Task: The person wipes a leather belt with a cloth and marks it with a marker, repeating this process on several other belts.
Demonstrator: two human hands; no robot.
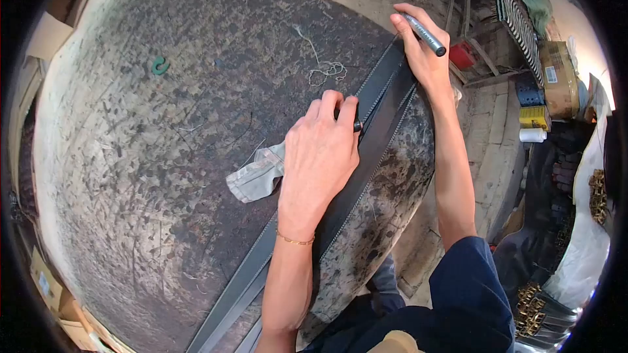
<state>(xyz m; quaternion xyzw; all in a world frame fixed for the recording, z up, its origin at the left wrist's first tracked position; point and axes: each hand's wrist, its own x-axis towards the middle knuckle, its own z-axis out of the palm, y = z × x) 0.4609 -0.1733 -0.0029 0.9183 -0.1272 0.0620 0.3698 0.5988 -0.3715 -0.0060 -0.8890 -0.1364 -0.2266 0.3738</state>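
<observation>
Scarred table in cluttered shop: left hand curled on strap, right hand gripping pen

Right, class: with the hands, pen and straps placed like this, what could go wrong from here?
The straps run close to the table edge, pinned only by the left hand; they could shift or slide off. The right hand holds the pen at the straps' far end, arm stretched, so a mark may wobble. The loose thread beside the straps might snag.
</observation>
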